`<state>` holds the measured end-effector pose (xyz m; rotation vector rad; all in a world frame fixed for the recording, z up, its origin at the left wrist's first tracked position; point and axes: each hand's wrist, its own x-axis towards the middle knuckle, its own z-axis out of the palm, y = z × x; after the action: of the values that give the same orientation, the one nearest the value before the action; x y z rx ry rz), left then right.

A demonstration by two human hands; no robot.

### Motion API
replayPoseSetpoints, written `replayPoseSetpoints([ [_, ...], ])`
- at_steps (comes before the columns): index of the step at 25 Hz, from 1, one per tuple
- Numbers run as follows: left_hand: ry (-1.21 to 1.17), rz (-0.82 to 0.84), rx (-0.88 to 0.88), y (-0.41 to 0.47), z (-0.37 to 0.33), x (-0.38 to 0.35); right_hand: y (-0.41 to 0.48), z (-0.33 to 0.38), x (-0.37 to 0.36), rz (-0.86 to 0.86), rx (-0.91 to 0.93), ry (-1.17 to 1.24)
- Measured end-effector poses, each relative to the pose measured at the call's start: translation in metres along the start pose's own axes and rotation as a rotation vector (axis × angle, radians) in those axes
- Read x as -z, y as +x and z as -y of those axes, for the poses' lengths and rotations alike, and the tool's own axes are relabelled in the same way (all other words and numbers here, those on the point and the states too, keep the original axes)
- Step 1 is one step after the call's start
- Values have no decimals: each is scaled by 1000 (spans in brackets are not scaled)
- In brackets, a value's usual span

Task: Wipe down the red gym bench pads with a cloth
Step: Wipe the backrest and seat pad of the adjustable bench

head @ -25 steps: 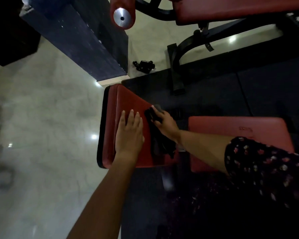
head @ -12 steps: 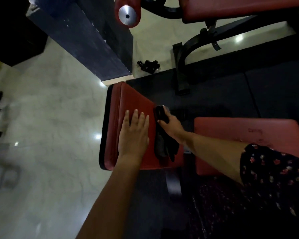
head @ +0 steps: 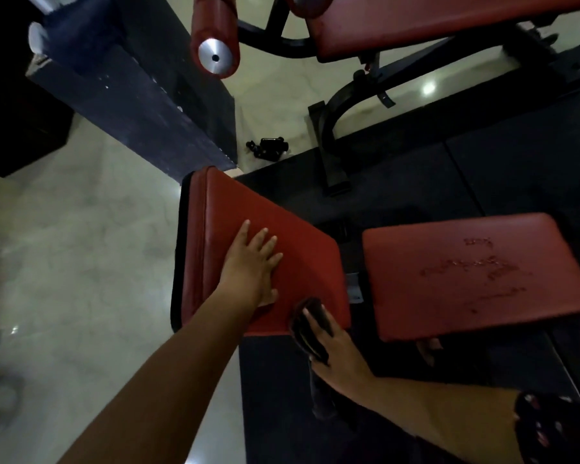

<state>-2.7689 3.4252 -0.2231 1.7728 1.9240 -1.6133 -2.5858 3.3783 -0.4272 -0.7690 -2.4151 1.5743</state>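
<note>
A red bench pad (head: 282, 229) lies below me in the middle of the view. My left hand (head: 253, 269) rests flat on it with straight fingers. My right hand (head: 335, 349) holds a dark cloth (head: 310, 326) at the pad's near right corner, fingers over it and the cloth hanging off the edge. To the right sits a second red pad (head: 476, 272) with worn marks on its surface.
Another red bench (head: 432, 21) on a black frame (head: 335, 128) stands at the top. A red roller with a metal end cap (head: 215, 55) hangs at top centre. A dark slab (head: 141, 95) runs from upper left. A small black object (head: 268, 149) lies on the pale floor.
My right hand has dragged the cloth down the pad from its far part to the near right corner. My left hand has stayed flat on the pad. The view has shifted.
</note>
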Motion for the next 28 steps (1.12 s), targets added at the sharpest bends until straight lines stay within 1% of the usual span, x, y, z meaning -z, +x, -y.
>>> replayPoseSetpoints([
  [2,-9,2,-18,2,1,-2,5,-8,4,-27,-1,-47],
  [5,-8,-27,-39,5,2,-7,37,-23,17,-89,-5,-91],
  [7,-31,-40,-17,7,3,-7,63,-30,27,-102,-69,-74],
  [8,-51,-53,27,7,0,-6,73,-31,31,-104,-107,-69],
  [10,-117,-111,191,0,-24,-5,77,-27,31,-113,-166,-54],
  [12,-229,-194,360,-9,-59,-8,57,-17,17,-169,-129,-54],
  [14,-316,-223,411,-12,-89,-15,21,-14,-8,-212,-64,-54],
  [16,-262,-252,420,-8,-104,-30,-6,-22,-25,-192,-38,-43],
  [18,-185,-306,463,-3,-104,-42,-1,-40,-22,-198,-2,-93],
  [21,-173,-390,486,4,-108,-55,52,-63,12,-266,66,-227],
  [23,-193,-481,517,8,-109,-58,105,-64,42,-238,64,-336],
  [24,-198,-498,532,10,-110,-58,135,-61,57,-232,64,-380],
  [26,-190,-485,556,10,-111,-57,187,-51,82,-226,74,-404],
  [28,-148,-451,562,10,-111,-56,222,-44,95,-185,44,-363],
])
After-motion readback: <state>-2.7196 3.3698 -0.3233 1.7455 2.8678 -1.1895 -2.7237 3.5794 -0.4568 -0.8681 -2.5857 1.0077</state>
